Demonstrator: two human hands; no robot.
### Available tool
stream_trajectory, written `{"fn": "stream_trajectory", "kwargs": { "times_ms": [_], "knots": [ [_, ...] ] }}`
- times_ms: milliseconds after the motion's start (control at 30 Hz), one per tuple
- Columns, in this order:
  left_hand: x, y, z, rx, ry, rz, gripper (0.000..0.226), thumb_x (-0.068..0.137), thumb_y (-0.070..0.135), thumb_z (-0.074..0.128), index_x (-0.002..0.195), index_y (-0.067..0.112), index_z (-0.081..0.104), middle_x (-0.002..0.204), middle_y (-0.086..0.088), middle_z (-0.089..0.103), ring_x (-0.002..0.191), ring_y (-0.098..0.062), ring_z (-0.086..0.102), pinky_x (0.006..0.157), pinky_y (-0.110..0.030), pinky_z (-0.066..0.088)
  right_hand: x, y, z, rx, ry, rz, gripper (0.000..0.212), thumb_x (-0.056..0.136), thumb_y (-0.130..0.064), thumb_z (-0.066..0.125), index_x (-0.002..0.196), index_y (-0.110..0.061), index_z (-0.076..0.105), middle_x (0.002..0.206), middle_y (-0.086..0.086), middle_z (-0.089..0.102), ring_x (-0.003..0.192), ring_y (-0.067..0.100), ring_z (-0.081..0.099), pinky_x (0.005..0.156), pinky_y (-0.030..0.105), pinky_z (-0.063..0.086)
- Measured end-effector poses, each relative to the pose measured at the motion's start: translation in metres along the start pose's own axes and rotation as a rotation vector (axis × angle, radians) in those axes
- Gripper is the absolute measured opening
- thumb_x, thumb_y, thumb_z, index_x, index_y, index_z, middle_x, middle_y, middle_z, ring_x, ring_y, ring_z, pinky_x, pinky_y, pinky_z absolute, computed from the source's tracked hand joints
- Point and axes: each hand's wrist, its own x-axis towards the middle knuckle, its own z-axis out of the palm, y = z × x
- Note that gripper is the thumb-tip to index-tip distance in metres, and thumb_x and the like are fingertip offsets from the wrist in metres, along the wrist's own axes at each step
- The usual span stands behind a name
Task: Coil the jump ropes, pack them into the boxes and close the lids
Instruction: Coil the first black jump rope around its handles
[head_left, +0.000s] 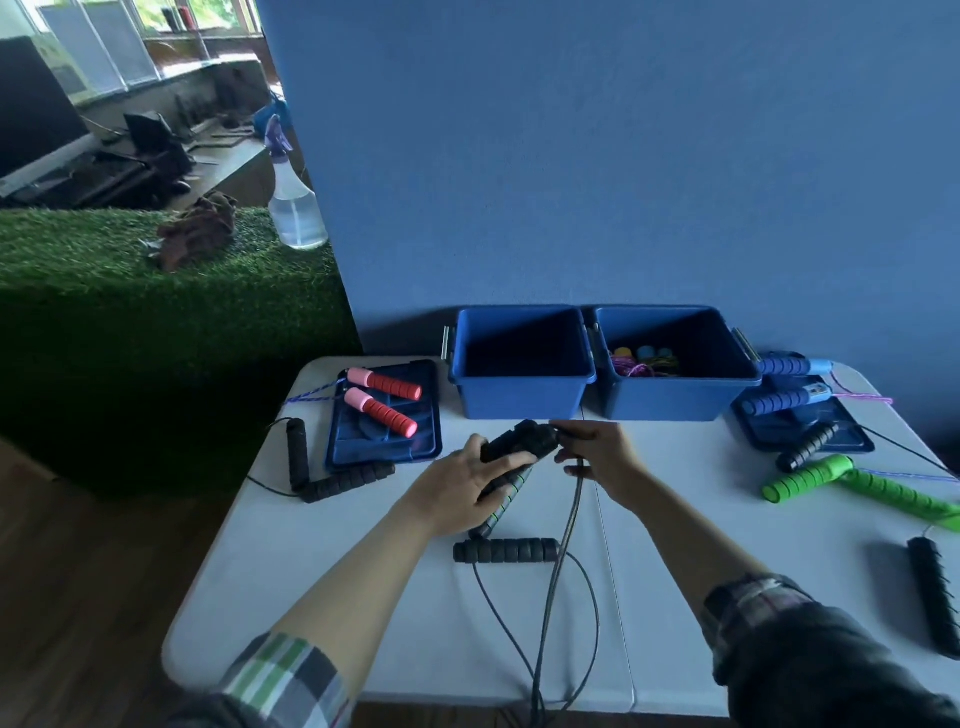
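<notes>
At the near edge of the desk (322, 597), loose black cord (550, 597) runs off the front and rises toward the hands, so this rope is judged to be only partly coiled. A black handle (506, 551) lies flat just in front of the hands. The left hand (462, 483) has its fingers (506, 461) clenched around a pair of black handles (519, 444), one showing green bands lower down; the right hand (597, 449) pinches the cord where it meets the handle tops, fingers closed on it. Uncoiled ropes remain on both sides: a black pair (332, 480) at left, a green pair (852, 483) and further black handles (935, 592) at right. Farther back, two blue lids (384, 441) lie flat on the desk, off their boxes; the left lid carries a red-and-pink pair (384, 397), the right lid (810, 436) a blue pair (784, 400). Against the blue wall, two blue boxes stand side by side, touching and open. The left box (522, 397) appears empty, though its floor is in shadow. The right box (675, 400) holds one multicoloured coiled rope (647, 361). Judged progress: one rope packed, one in hand, several left, both lids still to close.
</notes>
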Motion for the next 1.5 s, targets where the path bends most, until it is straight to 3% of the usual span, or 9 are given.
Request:
{"fn": "stream_trajectory", "kwargs": {
  "times_ms": [267, 633, 900, 967, 1100, 1233, 1300, 1367, 1500],
  "knots": [
    [0.013, 0.014, -0.004, -0.23, -0.007, -0.116, 0.045, 0.095, 0.032, 0.046, 0.132, 0.052, 0.03, 0.109, -0.004, 0.04, 0.076, -0.023, 0.058, 0.075, -0.034, 0.051, -0.005, -0.003, -0.011, 0.296, -0.104, 0.06, 0.027, 0.092, 0.003, 0.05, 0.117, 0.001, 0.06, 0.089, 0.012, 0.059, 0.069, 0.019, 0.057, 0.064, 0.028, 0.049],
    [0.017, 0.031, 0.001, -0.405, -0.11, -0.16, 0.043, 0.097, 0.028, 0.04, 0.123, 0.062, 0.038, 0.107, -0.002, 0.039, 0.084, -0.025, 0.058, 0.088, -0.034, 0.048, -0.004, 0.007, -0.015, 0.258, 0.05, -0.042, 0.028, 0.082, -0.01, 0.069, 0.109, -0.003, 0.067, 0.072, 0.004, 0.056, 0.061, 0.013, 0.047, 0.055, 0.018, 0.045],
    [0.036, 0.037, -0.008, -0.67, 0.195, -0.282, 0.037, 0.097, 0.016, 0.04, 0.113, 0.048, 0.049, 0.069, -0.008, 0.048, 0.054, -0.016, 0.046, 0.054, -0.036, 0.047, 0.002, -0.001, 0.014, 0.174, 0.085, -0.082, 0.019, 0.097, -0.017, 0.049, 0.101, -0.005, 0.063, 0.068, 0.006, 0.053, 0.058, 0.013, 0.048, 0.055, 0.023, 0.049],
    [0.042, 0.04, -0.019, -0.784, 0.271, -0.369, 0.037, 0.098, 0.016, 0.04, 0.112, 0.049, 0.05, 0.071, -0.007, 0.049, 0.058, -0.017, 0.05, 0.055, -0.037, 0.052, -0.002, -0.007, 0.024, 0.057, 0.047, -0.112, 0.022, 0.1, -0.015, 0.042, 0.097, -0.005, 0.062, 0.067, 0.005, 0.054, 0.059, 0.012, 0.05, 0.058, 0.025, 0.048],
    [0.055, 0.04, -0.032, -0.86, 0.401, -0.465, 0.037, 0.093, 0.021, 0.041, 0.104, 0.055, 0.049, 0.077, -0.012, 0.055, 0.063, -0.022, 0.053, 0.056, -0.032, 0.045, -0.014, -0.019, 0.045, 0.028, -0.097, -0.053, 0.024, 0.101, -0.012, 0.036, 0.095, 0.001, 0.055, 0.068, 0.012, 0.059, 0.057, 0.019, 0.057, 0.057, 0.027, 0.048],
    [0.063, 0.035, -0.042, -1.191, 0.504, -0.533, 0.034, 0.092, 0.015, 0.041, 0.102, 0.043, 0.057, 0.09, -0.014, 0.049, 0.072, -0.026, 0.054, 0.074, -0.051, 0.055, -0.028, -0.014, 0.051, -0.034, -0.268, 0.123, 0.036, 0.103, -0.028, 0.032, 0.08, -0.011, 0.054, 0.076, 0.013, 0.068, 0.073, 0.029, 0.065, 0.054, 0.027, 0.051],
    [0.062, 0.035, -0.043, -1.334, 0.478, -0.512, 0.033, 0.097, 0.008, 0.037, 0.111, 0.032, 0.055, 0.1, -0.014, 0.049, 0.074, -0.029, 0.06, 0.07, -0.06, 0.055, -0.031, -0.009, 0.047, -0.11, -0.317, 0.199, 0.044, 0.102, -0.038, 0.03, 0.076, -0.011, 0.054, 0.074, 0.012, 0.066, 0.078, 0.031, 0.064, 0.053, 0.025, 0.047],
    [0.062, 0.037, -0.04, -1.324, 0.442, -0.502, 0.031, 0.099, 0.011, 0.035, 0.115, 0.032, 0.052, 0.103, -0.016, 0.051, 0.067, -0.033, 0.062, 0.06, -0.053, 0.057, -0.035, -0.006, 0.042, -0.13, -0.375, 0.246, 0.053, 0.1, -0.045, 0.03, 0.072, -0.008, 0.056, 0.065, 0.009, 0.06, 0.071, 0.03, 0.062, 0.056, 0.026, 0.045],
    [0.059, 0.033, -0.035, -1.264, 0.503, -0.491, 0.033, 0.098, 0.008, 0.034, 0.109, 0.035, 0.051, 0.082, -0.016, 0.047, 0.051, -0.024, 0.051, 0.044, -0.03, 0.045, -0.042, 0.002, 0.033, -0.208, -0.36, 0.18, 0.048, 0.098, -0.04, 0.043, 0.065, -0.007, 0.055, 0.053, 0.003, 0.044, 0.044, 0.015, 0.042, 0.048, 0.023, 0.037]
  ]
}}
